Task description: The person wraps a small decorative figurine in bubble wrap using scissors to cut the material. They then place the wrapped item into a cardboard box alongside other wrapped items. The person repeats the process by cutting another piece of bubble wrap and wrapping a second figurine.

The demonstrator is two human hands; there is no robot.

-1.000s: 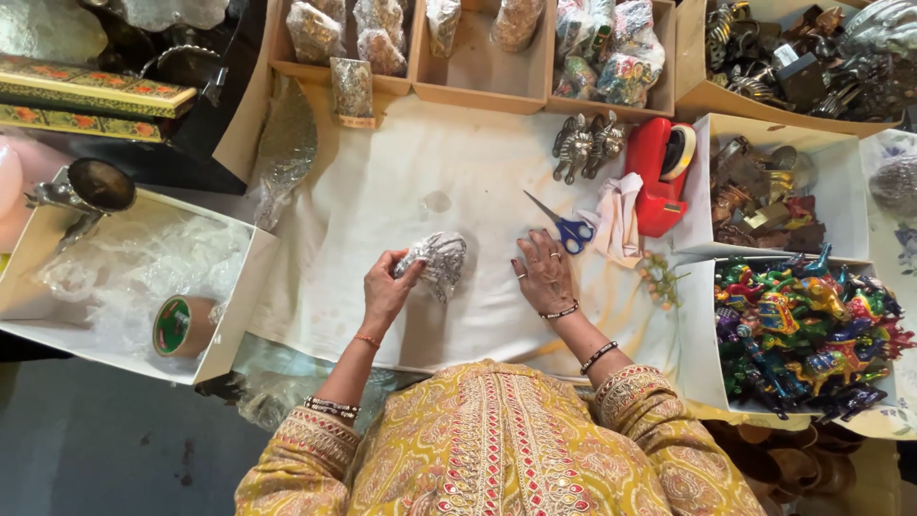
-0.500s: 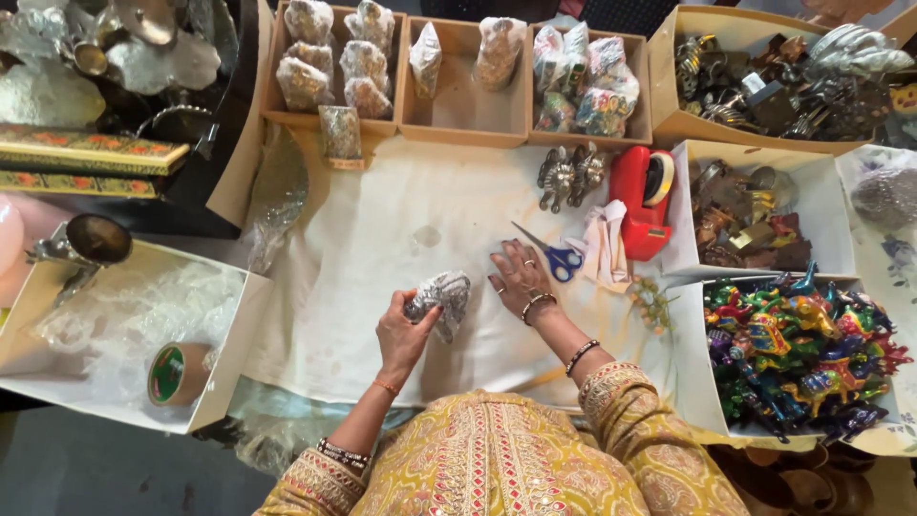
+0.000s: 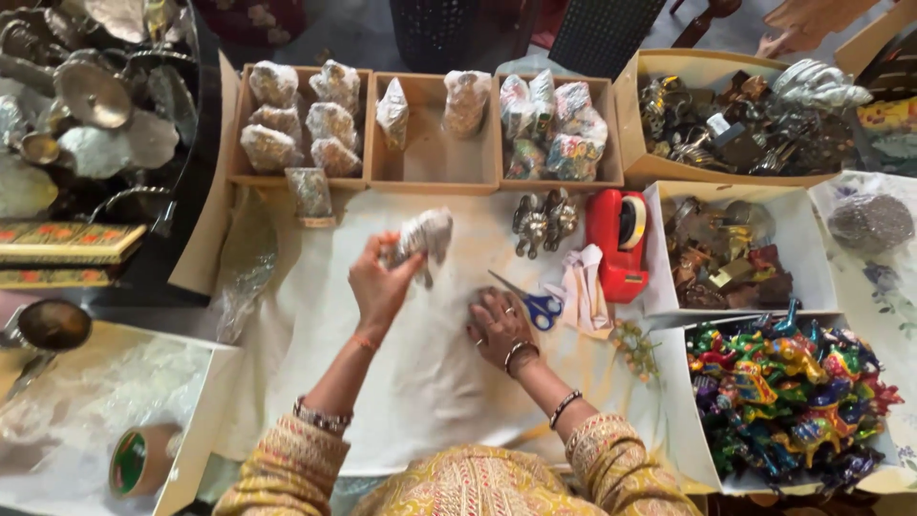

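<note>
Both hands are busy: your left hand [image 3: 379,283] is gripping the wrapped figurine [image 3: 420,235] above the white paper [image 3: 420,382], while your right hand [image 3: 497,325] is resting flat, open; placement seemingly needs a steady reach toward the wooden trays [image 3: 435,177].

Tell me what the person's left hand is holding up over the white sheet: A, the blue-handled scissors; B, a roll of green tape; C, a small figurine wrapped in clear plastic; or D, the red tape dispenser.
C: the left hand grips a small wrapped figurine lifted above the white sheet, while the scissors and the red tape dispenser lie on the sheet untouched.
</note>
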